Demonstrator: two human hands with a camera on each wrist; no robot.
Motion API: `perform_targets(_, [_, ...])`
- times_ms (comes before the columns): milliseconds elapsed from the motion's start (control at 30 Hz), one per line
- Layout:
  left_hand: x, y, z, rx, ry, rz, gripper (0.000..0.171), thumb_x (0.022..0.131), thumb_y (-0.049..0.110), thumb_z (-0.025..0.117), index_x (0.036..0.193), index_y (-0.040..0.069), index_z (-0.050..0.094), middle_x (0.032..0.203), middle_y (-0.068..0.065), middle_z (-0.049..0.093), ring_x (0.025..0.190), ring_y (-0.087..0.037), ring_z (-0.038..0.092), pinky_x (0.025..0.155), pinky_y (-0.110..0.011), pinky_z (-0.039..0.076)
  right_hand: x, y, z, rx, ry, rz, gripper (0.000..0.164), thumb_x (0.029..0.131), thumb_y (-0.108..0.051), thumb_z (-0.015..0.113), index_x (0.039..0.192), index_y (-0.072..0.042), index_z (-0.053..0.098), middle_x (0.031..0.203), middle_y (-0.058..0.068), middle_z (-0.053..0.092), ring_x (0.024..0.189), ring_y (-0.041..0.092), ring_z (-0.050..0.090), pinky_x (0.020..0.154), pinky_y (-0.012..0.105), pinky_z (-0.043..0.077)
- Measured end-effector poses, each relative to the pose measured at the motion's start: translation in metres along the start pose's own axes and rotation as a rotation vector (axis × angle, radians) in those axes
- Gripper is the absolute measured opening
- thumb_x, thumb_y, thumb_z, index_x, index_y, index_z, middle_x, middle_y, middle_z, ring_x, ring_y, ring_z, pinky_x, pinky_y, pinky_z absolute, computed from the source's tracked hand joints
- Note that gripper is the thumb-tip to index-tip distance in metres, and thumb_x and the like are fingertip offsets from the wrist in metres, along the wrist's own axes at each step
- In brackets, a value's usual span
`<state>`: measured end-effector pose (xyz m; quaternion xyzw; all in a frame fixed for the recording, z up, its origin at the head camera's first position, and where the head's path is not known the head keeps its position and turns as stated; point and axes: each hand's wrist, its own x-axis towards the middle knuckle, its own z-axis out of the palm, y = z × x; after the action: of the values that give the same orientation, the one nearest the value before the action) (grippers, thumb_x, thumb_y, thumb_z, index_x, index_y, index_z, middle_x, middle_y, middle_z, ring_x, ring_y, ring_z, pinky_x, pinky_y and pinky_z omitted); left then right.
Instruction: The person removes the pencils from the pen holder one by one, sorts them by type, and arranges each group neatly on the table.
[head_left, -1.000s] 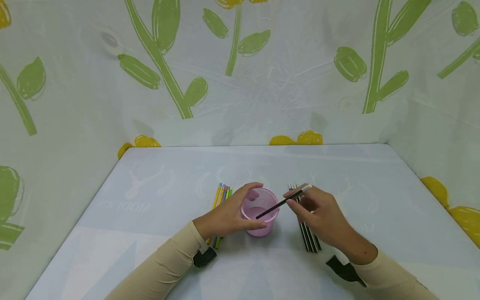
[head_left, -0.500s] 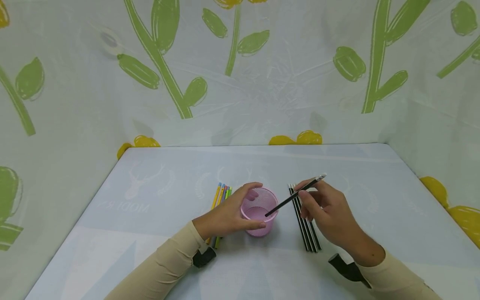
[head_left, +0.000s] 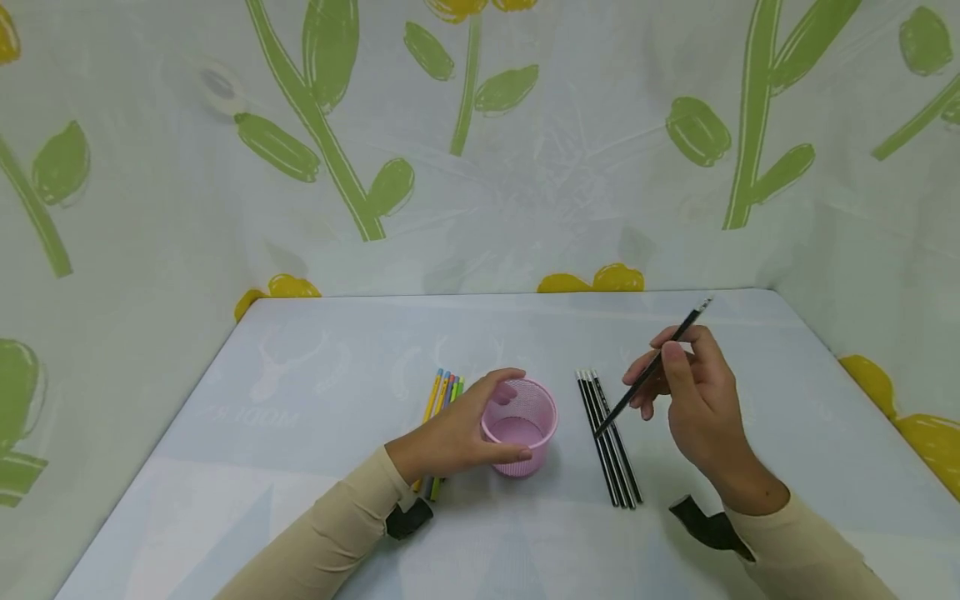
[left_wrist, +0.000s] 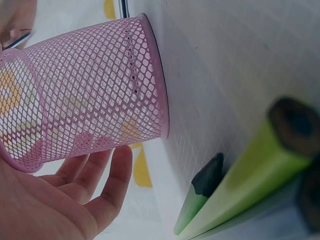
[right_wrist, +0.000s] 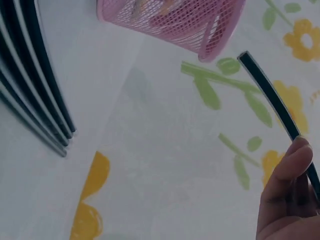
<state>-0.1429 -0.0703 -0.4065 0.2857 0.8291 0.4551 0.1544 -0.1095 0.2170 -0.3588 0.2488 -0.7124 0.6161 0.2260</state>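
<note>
A pink mesh pencil cup (head_left: 521, 425) stands upright in the middle of the table, with nothing visible inside. My left hand (head_left: 465, 429) holds it from the left, thumb across the near side and fingers round the far side; in the left wrist view fingers (left_wrist: 112, 175) show along its wall. Between thumb and fingertips my right hand (head_left: 693, 400) pinches a black pencil (head_left: 651, 367), tilted up and right, white eraser end on top. The pencil's lower end overlaps a row of black pencils (head_left: 611, 450) lying right of the cup.
Several coloured pencils (head_left: 435, 398) lie left of the cup, partly hidden under my left hand; their ends, one a green pencil (left_wrist: 250, 175), loom near the left wrist camera. A flower-printed sheet (head_left: 570, 167) rises behind the table (head_left: 360, 333).
My right hand has drawn back right and up with the black pencil, whose lower end has left the cup's mouth. The left hand and the cup stay put.
</note>
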Motion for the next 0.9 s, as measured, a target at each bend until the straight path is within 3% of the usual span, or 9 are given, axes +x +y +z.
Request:
perform_targets(100, [0.000, 0.000, 0.000, -0.006, 0.001, -0.003, 0.091, 0.079, 0.043, 0.084, 0.151, 0.036, 0.029, 0.140, 0.000, 0.050, 0.132, -0.015, 0.048, 0.101, -0.042, 0.049, 0.002, 0.009, -0.003, -0.123, -0.067, 0.175, 0.016, 0.110, -0.012, 0.033, 0.113, -0.009, 0.048, 0.076, 0.006, 0.065, 0.049, 0.019, 0.056, 0.044, 0.029, 0.048])
perform_targets(300, [-0.001, 0.000, 0.000, 0.004, 0.007, -0.002, 0.092, 0.079, 0.043, 0.084, 0.152, 0.033, 0.030, 0.139, 0.000, 0.051, 0.132, -0.015, 0.049, 0.101, -0.042, 0.049, 0.006, 0.035, -0.011, -0.237, -0.276, 0.426, 0.026, 0.111, -0.026, 0.035, 0.120, -0.004, 0.046, 0.074, 0.018, 0.062, 0.045, 0.021, 0.052, 0.041, 0.032, 0.046])
perform_targets(533, [-0.001, -0.001, 0.000, -0.003, 0.002, 0.005, 0.092, 0.079, 0.043, 0.084, 0.152, 0.032, 0.029, 0.140, -0.002, 0.050, 0.132, -0.016, 0.049, 0.102, -0.042, 0.048, 0.006, 0.054, -0.020, -0.307, -0.448, 0.695, 0.032, 0.108, -0.019, 0.037, 0.135, -0.003, 0.045, 0.075, 0.016, 0.066, 0.046, 0.019, 0.053, 0.043, 0.034, 0.048])
perform_targets(700, [-0.001, -0.001, 0.001, -0.008, -0.001, 0.003, 0.091, 0.079, 0.043, 0.084, 0.151, 0.035, 0.029, 0.141, -0.002, 0.050, 0.133, -0.016, 0.048, 0.102, -0.043, 0.048, 0.004, 0.066, -0.025, -0.308, -0.518, 0.772, 0.045, 0.100, -0.008, 0.040, 0.144, -0.002, 0.039, 0.077, 0.012, 0.067, 0.049, 0.020, 0.056, 0.046, 0.036, 0.052])
perform_targets(900, [-0.001, 0.001, 0.000, -0.012, -0.003, 0.000, 0.092, 0.079, 0.043, 0.084, 0.151, 0.035, 0.029, 0.141, -0.002, 0.050, 0.132, -0.017, 0.049, 0.102, -0.043, 0.049, 0.000, 0.074, -0.025, -0.377, -0.549, 0.826, 0.054, 0.099, -0.011, 0.048, 0.150, 0.000, 0.034, 0.093, 0.014, 0.070, 0.048, 0.020, 0.061, 0.049, 0.038, 0.055])
